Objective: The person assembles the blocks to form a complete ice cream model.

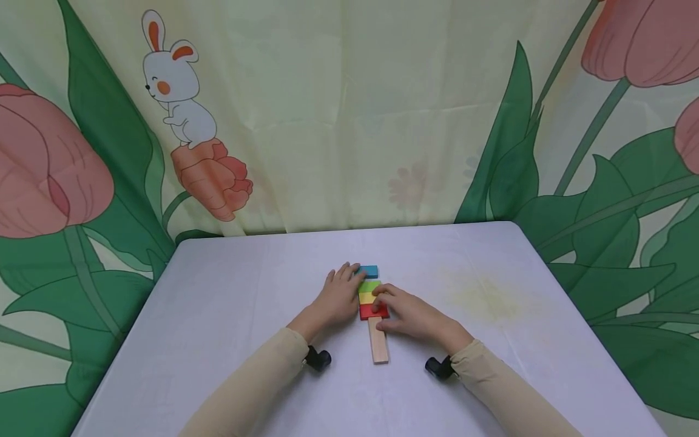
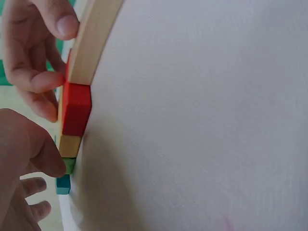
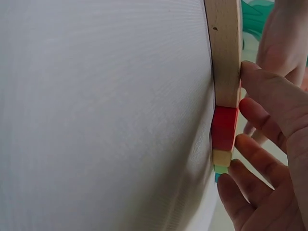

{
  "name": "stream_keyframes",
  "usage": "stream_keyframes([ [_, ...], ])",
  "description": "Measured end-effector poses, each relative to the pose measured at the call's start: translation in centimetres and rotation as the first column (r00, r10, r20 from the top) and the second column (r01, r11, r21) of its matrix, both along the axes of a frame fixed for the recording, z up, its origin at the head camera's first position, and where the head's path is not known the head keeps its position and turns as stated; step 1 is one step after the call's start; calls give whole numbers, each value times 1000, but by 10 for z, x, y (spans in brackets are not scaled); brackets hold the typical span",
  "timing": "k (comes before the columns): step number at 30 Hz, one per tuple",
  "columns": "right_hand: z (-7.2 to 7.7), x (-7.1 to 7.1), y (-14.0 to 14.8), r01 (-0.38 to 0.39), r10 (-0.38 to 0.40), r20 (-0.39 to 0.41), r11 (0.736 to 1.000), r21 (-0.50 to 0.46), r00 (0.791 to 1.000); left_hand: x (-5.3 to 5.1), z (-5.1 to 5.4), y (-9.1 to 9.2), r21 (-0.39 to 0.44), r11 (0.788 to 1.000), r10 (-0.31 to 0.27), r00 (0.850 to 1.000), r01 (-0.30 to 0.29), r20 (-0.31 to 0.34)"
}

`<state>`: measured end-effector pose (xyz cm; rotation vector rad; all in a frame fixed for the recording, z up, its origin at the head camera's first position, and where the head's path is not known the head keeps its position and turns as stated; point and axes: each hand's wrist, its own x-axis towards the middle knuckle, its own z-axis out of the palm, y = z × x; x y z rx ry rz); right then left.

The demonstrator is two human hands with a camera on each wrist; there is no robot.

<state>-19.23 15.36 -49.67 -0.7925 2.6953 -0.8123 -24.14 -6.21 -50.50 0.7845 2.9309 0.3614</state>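
Flat coloured blocks lie in a column on the white table: blue, green, yellow and red. A plain wooden block extends from the red one toward the person. In the head view a gap separates blue from green; the others sit end to end. From the left, my left hand reaches its extended fingers to the blue block's left end; its thumb is beside the green block in the left wrist view. My right hand rests loosely bent fingers over the right side of the red and yellow blocks, thumb near the wooden block.
A white cloth covers the table, whose far edge meets a curtain printed with tulips and a rabbit. Small black cameras are worn at both wrists. A faint yellowish stain marks the cloth on the right.
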Motion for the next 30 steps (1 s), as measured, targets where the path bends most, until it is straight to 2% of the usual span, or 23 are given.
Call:
stream_keyframes([
  [2,1,-1,0,12,-12,-2,1000,-3,1000,2,3,-1,105,994,17,998,-23,60],
  [4,2,-2,0,53,-53,0,999,-14,999,3,6,-3,255,964,36,989,-73,146],
  [5,2,-3,0,80,-80,0,996,-30,997,4,8,-4,331,937,48,980,-112,194],
  [6,3,-4,0,114,-113,11,992,-54,994,5,11,-4,406,900,59,967,-159,247],
  [8,4,-7,0,195,-189,53,974,-118,980,7,15,-5,526,811,71,935,-257,347],
  [9,4,-9,0,232,-221,85,960,-157,972,7,17,-5,569,765,72,917,-304,393],
  [11,4,-15,0,291,-260,151,926,-242,954,8,19,-5,620,689,70,886,-376,459],
  [13,4,-21,0,343,-282,227,887,-308,932,8,20,-5,646,630,60,857,-430,512],
  [15,2,-27,0,371,-280,282,858,-355,918,8,19,-5,651,594,54,830,-473,555],
  [19,-3,-38,-1,404,-261,358,813,-419,896,4,14,-6,637,555,57,788,-536,613],
  [22,-7,-43,-1,406,-227,392,784,-470,891,2,8,-6,631,543,53,772,-555,633],
  [25,-10,-45,-2,421,-188,444,748,-514,876,1,5,-6,635,540,35,769,-553,639],
  [27,-11,-46,-3,444,-175,484,726,-524,857,1,4,-5,646,542,12,773,-538,634],
  [30,-12,-45,-3,479,-177,529,712,-513,830,2,3,-4,658,551,-19,781,-513,625],
])
